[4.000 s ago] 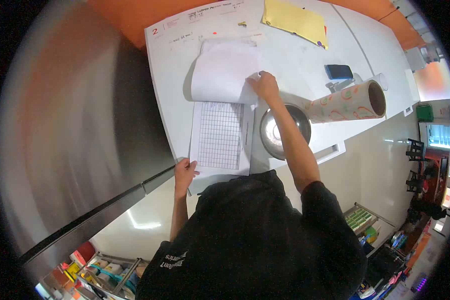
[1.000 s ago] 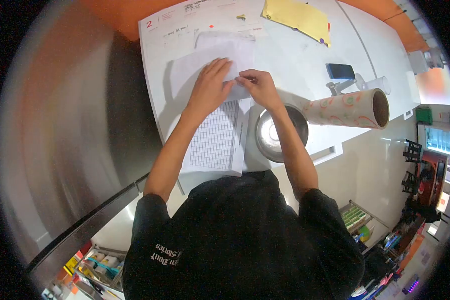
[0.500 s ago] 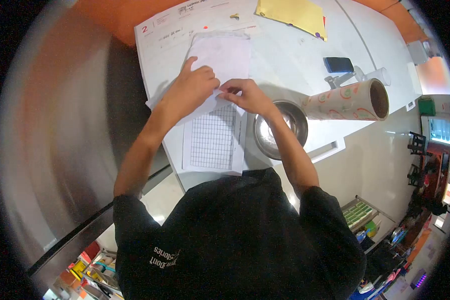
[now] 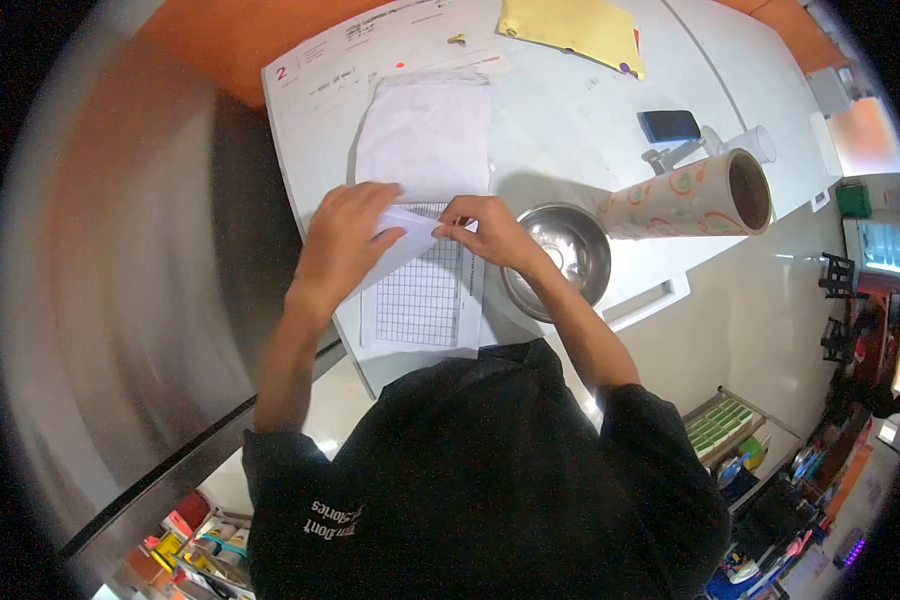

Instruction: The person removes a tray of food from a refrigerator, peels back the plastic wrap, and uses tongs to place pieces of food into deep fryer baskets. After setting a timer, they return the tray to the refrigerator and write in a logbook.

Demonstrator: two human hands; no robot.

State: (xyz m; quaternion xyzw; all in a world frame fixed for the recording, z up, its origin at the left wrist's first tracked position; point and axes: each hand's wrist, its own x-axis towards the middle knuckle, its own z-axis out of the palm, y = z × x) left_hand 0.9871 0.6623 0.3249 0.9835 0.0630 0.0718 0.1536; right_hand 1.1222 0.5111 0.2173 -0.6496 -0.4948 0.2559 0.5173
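A white sheet of paper [image 4: 410,240] is raised at a slant between my hands, above a page printed with a grid [image 4: 418,305]. My left hand [image 4: 345,240] has the sheet's left side between its thumb and fingers. The thumb and fingertips of my right hand [image 4: 492,232] pinch the sheet's right corner. Just beyond the hands lies a pile of whitish sheets [image 4: 425,135], its far edge slightly uneven. A shiny metal bowl [image 4: 600,265] stands beside my right forearm.
A thick wrapped roll with red print [image 4: 670,200] lies right of the bowl. Behind it are a dark phone-like object [image 4: 670,125], a grey metal piece [image 4: 675,155] and a clear cup [image 4: 758,145]. A yellow folder [image 4: 570,35] lies at the back. A metal surface [image 4: 170,300] borders the left.
Both hands have drawn toward my body with the sheet, off the pile and over the grid page. The left hand has turned, and the pile behind is now uncovered.
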